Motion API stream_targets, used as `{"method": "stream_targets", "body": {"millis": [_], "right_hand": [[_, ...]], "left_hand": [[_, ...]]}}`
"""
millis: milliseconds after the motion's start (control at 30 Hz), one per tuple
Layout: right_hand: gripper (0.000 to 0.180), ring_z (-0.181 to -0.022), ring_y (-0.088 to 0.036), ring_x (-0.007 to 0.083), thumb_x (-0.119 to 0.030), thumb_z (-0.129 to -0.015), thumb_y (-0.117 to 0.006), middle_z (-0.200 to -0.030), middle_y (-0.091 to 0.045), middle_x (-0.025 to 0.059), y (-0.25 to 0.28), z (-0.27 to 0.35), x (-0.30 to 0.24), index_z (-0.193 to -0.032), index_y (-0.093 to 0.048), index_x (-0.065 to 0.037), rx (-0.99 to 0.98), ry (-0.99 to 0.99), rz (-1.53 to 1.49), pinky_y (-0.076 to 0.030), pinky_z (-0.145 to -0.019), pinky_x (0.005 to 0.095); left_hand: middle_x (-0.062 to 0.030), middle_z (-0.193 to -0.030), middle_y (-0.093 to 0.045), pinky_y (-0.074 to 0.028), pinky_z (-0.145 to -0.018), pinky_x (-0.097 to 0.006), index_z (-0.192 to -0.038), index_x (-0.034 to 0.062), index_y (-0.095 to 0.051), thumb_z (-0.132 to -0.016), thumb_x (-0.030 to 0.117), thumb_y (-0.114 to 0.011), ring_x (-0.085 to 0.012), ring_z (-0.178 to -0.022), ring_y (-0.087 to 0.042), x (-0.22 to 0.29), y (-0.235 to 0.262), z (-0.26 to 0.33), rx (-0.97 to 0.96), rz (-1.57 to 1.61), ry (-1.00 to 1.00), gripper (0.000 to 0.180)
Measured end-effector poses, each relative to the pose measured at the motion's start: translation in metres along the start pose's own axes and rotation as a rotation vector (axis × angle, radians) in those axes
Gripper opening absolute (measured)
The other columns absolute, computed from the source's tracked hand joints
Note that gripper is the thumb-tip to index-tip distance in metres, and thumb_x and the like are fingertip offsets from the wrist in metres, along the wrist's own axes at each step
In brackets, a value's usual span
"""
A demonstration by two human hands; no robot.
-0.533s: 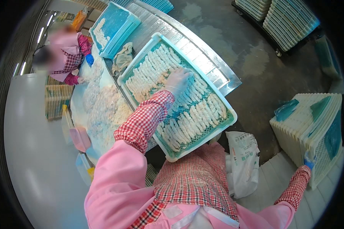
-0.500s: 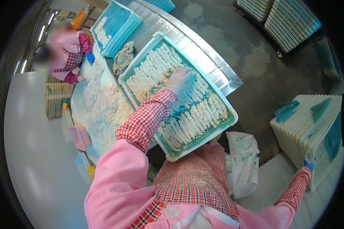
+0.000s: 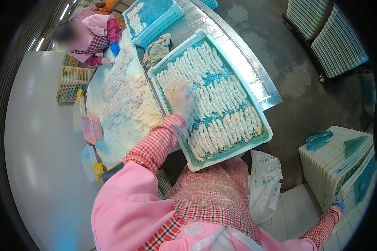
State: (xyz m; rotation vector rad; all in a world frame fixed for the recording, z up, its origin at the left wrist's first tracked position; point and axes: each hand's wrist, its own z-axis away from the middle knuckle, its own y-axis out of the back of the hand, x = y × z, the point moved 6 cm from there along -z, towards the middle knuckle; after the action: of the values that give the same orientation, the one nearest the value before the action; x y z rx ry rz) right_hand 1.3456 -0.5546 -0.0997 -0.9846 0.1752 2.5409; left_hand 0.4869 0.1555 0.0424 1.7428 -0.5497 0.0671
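Note:
A pale green mesh tray (image 3: 262, 144) holds several rows of flour-coated strips (image 3: 220, 134). Over its left side is my left hand (image 3: 182, 100), in a clear glove, at the strips of the middle and far-left rows. Its fingers are smeared by motion, so whether it holds a strip is unclear. Far to the lower right, my right hand (image 3: 339, 205), in a blue glove, grips the edge of the outermost white mesh tray (image 3: 356, 196). That tray leans beside a stack of like trays (image 3: 329, 163). Most of the right hand's fingers are hidden.
Left of the strips' tray lies a heap of floury pieces (image 3: 127, 102) on the worktop. A cloth (image 3: 158, 49) and blue tray (image 3: 153, 31) sit beyond. A co-worker (image 3: 96, 39) works at far left. A white sack (image 3: 266, 184) stands by my legs; trays on a trolley (image 3: 341, 42) stand far right.
My left hand has moved left across the strips' tray, uncovering the middle row, which now looks straighter and fuller. The white tray at my right hand stands farther off its stack. The view has shifted.

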Motion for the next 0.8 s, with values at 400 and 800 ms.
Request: {"method": "stream_targets", "body": {"millis": [400,800], "right_hand": [[0.06,-0.12,-0.052,0.0273,-0.039,-0.083,-0.067,-0.132,-0.054,0.0181,0.041,0.096,-0.165,-0.13,-0.055,-0.004,0.286,1.191,1.747,-0.04,-0.104,0.0381],[0.055,-0.112,-0.051,0.028,-0.029,-0.079,-0.066,-0.125,-0.052,0.0137,0.111,0.385,0.147,-0.124,-0.051,-0.001,-0.522,0.516,0.091,-0.042,-0.097,0.0407]], "left_hand": [[-0.0115,-0.129,-0.054,-0.041,-0.102,-0.041,-0.117,0.0092,-0.061,-0.08,0.012,-0.059,-0.0304,-0.122,-0.049,-0.084,-0.036,-0.143,-0.257,-0.479,-0.22,0.037],[-0.0119,-0.111,-0.067,-0.047,-0.097,-0.036,-0.109,0.0167,-0.069,-0.087,0.01,-0.054,-0.0276,-0.109,-0.061,0.058,-0.006,-0.056,-0.533,0.6,-0.199,0.027]]}}
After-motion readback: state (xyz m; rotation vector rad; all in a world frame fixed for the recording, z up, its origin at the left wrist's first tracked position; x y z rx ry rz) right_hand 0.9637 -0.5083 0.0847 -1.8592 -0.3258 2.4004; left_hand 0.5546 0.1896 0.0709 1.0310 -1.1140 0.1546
